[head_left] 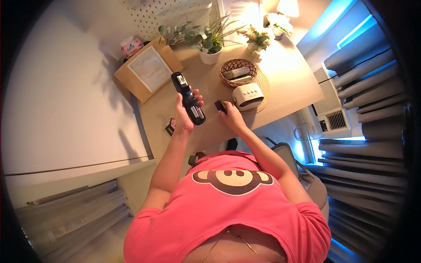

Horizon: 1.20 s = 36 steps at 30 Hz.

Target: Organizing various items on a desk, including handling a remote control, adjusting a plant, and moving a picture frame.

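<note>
So the left hand (183,117) is wrapped around a long black remote control (188,98), held up over the light wooden desk (289,83) with its back facing up. The battery bay at the lower end looks open, and I can make out what seem to be two silvery batteries sitting in it, so my guess is the batteries are in and the closing-up part is what's left. The right hand (231,117) is down on the desk just beside the remote, fingers pinched around a small black piece (219,105), probably the battery cover, though it's too small to be sure. That piece sits just right of the remote's lower end, close but not touching it. Further back there's a small white rounded box (247,96) on a round woven mat (262,81), a brown wicker basket (238,72) behind it, a white pot with a green plant (209,48), and a flat cardboard box (147,72) off to the left.
</note>
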### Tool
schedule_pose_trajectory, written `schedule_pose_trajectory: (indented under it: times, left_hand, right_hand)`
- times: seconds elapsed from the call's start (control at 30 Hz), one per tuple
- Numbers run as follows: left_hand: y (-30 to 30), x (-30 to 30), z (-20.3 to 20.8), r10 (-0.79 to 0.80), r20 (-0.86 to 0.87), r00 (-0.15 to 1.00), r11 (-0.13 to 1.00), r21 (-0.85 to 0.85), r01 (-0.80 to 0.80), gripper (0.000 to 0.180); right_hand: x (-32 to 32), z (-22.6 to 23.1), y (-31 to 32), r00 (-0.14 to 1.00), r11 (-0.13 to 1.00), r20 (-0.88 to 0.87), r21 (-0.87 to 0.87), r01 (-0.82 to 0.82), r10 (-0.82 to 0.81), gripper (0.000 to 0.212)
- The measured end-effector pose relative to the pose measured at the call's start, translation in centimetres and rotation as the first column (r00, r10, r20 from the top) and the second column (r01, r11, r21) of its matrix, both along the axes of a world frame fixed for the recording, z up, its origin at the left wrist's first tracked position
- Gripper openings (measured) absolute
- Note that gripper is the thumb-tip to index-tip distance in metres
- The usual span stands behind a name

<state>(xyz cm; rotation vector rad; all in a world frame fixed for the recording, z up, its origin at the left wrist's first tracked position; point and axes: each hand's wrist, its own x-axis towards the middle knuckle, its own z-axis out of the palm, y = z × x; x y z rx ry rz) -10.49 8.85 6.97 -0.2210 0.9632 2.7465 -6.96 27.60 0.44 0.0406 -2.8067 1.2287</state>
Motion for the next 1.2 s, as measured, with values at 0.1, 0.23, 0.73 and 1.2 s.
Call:
schedule_pose_trajectory:
  times: [0.1,0.23,0.73,1.2]
  left_hand:
    - [1.1,-0.5,0.0,0.062,0.003,0.998,0.996,-0.064,-0.062,0.046]
    - [3.5,-0.5,0.3,0.031,-0.06,0.998,0.999,0.04,-0.029,0.048]
    - [6.7,-0.4,2.7,0.016,-0.108,0.994,1.0,-0.015,-0.018,0.049]
    - [8.7,1.1,5.1,-0.078,0.156,0.985,0.93,0.367,0.015,0.04]
  right_hand:
    - [0.6,5.4,-1.6,0.994,0.954,-0.105,-0.299,-0.027,-0.004,0.043]
    - [2.5,10.7,-3.0,0.982,0.98,-0.163,-0.157,-0.121,0.095,0.039]
    - [3.0,12.9,-2.1,0.97,0.984,-0.222,0.167,-0.064,0.1,0.04]
    - [1.7,12.4,0.0,0.814,0.994,-0.572,-0.073,0.076,-0.104,0.026]
